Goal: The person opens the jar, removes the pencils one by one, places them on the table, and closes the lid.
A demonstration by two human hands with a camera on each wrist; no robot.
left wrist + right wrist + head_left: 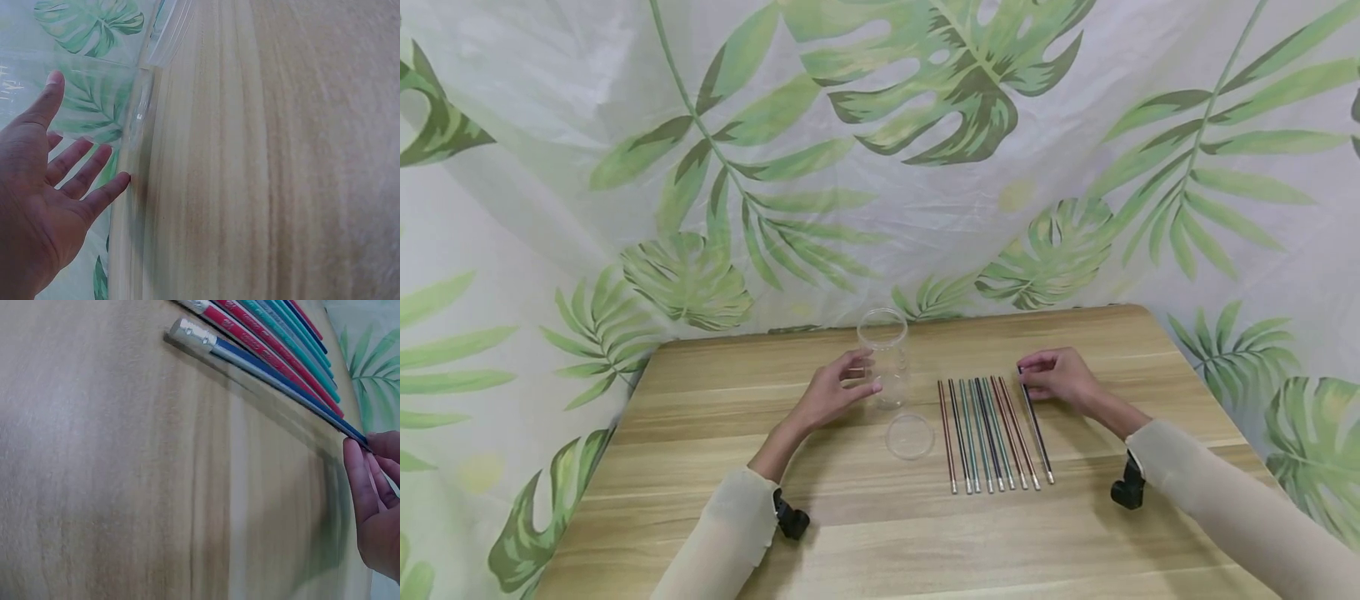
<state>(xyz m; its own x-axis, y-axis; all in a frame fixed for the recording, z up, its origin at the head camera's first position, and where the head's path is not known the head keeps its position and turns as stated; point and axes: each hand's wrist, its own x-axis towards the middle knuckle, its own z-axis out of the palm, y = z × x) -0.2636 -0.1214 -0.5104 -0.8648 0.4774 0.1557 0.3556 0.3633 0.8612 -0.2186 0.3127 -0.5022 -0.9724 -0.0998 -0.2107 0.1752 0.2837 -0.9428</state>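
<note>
A clear cylindrical jar (891,371) stands upright toward the back of the table. My left hand (835,390) is at its left side, thumb and fingers spread around it; the left wrist view shows this hand (47,187) with extended fingers, but whether they touch the jar I cannot tell. In front of the jar lies a clear round lid (910,437). My right hand (1063,379) pinches the far end of a dark blue pencil (275,381) between thumb and fingers. The pencil's eraser end points toward me, just right of the row of pencils.
Several red, teal and dark pencils (988,433) lie side by side between the lid and my right hand, their eraser ends toward me. A leaf-patterned sheet (820,208) hangs behind the wooden table (715,500), along its back edge.
</note>
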